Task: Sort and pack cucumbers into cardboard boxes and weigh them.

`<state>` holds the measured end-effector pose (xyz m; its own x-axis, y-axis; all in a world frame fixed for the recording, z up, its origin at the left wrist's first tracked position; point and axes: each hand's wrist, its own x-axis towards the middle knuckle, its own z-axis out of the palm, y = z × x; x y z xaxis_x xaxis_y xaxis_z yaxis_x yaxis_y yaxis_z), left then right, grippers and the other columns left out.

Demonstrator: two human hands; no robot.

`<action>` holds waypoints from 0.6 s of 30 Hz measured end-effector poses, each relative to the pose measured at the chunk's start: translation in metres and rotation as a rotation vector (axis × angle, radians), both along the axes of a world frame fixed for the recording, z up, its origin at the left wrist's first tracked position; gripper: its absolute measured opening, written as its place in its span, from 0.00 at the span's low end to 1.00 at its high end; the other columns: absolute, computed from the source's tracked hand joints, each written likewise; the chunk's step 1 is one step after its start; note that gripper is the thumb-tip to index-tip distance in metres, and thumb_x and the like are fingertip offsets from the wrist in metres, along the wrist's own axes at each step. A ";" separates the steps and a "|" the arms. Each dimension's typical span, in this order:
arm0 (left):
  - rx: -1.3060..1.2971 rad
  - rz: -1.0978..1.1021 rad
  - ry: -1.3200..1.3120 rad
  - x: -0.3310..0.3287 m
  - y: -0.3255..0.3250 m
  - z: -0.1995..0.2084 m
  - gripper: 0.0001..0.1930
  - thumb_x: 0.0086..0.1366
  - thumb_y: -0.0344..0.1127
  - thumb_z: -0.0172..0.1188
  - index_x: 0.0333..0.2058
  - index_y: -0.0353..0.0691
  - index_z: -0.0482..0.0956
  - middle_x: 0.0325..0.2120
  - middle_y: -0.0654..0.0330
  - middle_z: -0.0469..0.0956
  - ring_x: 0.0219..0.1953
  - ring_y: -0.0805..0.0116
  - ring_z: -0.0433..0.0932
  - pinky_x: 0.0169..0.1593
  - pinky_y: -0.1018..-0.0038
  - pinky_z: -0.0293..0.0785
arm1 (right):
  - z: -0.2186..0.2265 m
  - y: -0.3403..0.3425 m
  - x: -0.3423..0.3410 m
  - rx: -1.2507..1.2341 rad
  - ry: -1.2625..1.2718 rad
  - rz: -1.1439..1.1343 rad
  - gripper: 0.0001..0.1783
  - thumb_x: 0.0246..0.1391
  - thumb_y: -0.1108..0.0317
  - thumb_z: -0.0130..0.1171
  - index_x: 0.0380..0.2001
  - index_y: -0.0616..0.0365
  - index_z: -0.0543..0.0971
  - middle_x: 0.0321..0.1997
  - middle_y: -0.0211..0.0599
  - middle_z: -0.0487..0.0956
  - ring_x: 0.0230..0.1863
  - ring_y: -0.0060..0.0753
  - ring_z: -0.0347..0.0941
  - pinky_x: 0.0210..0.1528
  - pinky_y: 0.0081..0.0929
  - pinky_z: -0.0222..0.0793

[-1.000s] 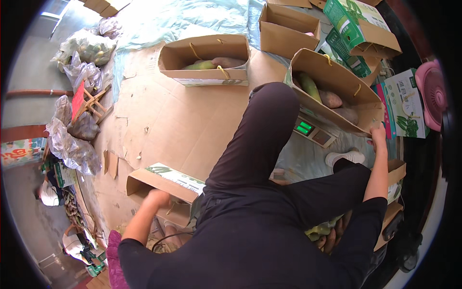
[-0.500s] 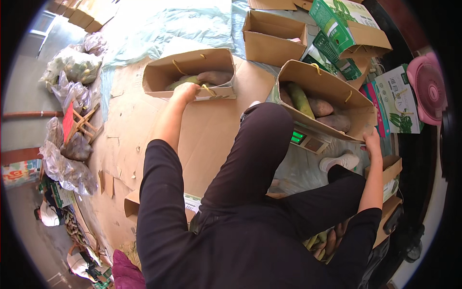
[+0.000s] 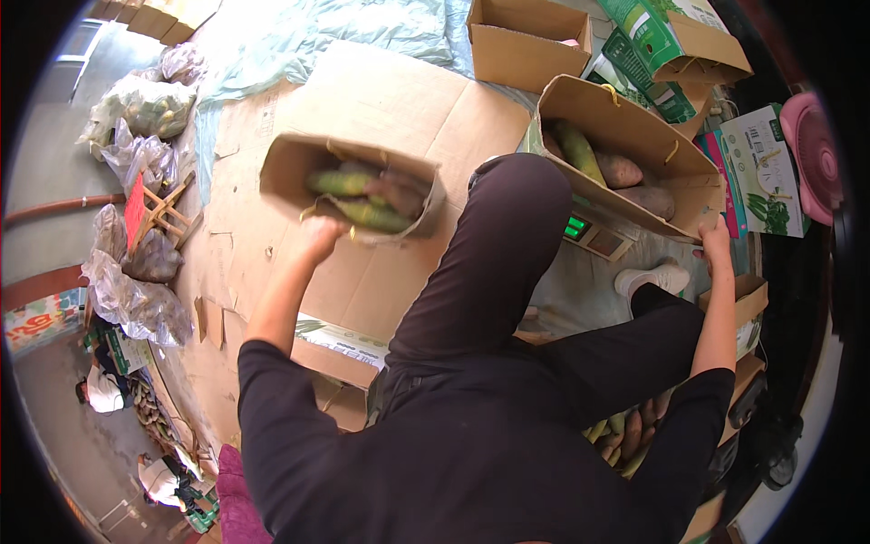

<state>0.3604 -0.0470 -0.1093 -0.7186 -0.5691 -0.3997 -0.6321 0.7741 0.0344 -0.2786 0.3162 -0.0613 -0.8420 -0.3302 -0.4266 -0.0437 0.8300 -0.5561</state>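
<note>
My left hand [image 3: 322, 238] is closed on the near rim of a small open cardboard box [image 3: 288, 172] with yellow cord handles. The box is tilted toward me and blurred. Inside lie green vegetables [image 3: 376, 216], long and radish-like, with reddish-brown roots. To the right, a larger cardboard box [image 3: 652, 216] stands over a scale [image 3: 605, 243] with a lit green display. It holds a long green vegetable [image 3: 578, 154] and several thick pinkish-brown roots [image 3: 622, 170]. My right hand [image 3: 714, 240] grips the near right corner of this box, fingers partly hidden.
A third cardboard box [image 3: 517, 59] stands behind, beside green printed cartons [image 3: 648, 45]. A pink fan [image 3: 811, 154] is at the far right. Plastic bags [image 3: 149, 118] and a wooden stool [image 3: 163, 213] line the left. Vegetables [image 3: 625, 435] lie below my leg. Two people work at lower left.
My left hand has pulled the small box nearer and tilted its opening toward me, so more vegetables show. My right hand stays at the larger box's corner. The whole view has shifted slightly.
</note>
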 end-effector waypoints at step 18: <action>0.607 0.040 -0.520 0.145 0.135 0.049 0.11 0.52 0.41 0.58 0.33 0.45 0.80 0.29 0.54 0.79 0.34 0.55 0.78 0.37 0.63 0.74 | 0.001 -0.011 0.004 -0.005 0.107 -0.018 0.21 0.48 0.65 0.52 0.48 0.50 0.67 0.41 0.38 0.74 0.39 0.40 0.73 0.26 0.38 0.73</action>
